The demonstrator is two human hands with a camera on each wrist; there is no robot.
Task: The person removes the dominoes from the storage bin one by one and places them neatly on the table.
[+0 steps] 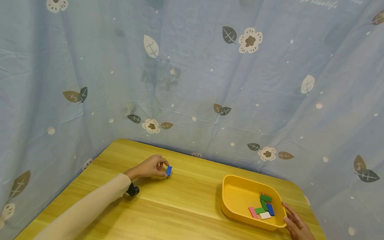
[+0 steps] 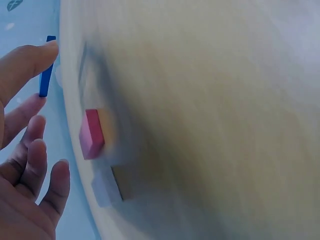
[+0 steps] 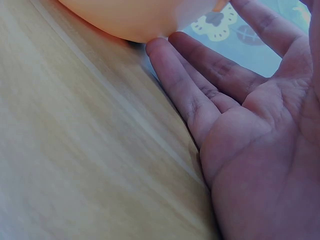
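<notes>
In the head view my left hand (image 1: 152, 166) reaches over the table's left part, pinching a small blue block (image 1: 169, 171) between thumb and index finger. The left wrist view shows this block edge-on, above the tabletop, the other fingers loosely bent. Beneath that hand a pink block (image 2: 92, 135) and a white block (image 2: 107, 187) lie on the table. At the right, the fairly straight fingers of my right hand (image 1: 296, 224) touch the outer end of a yellow bin (image 1: 237, 213). Inside the bin are green blocks (image 1: 259, 210), a white block (image 1: 265, 215), another blue block (image 1: 270, 210) and pink ones (image 1: 253, 212).
A wood-grain table (image 1: 180, 223) carries everything. Behind it and along its left side hangs a blue curtain (image 1: 192, 83) with flowers and leaves. A black device (image 1: 133, 190) sits at the left wrist, below the cream sleeve (image 1: 90, 208).
</notes>
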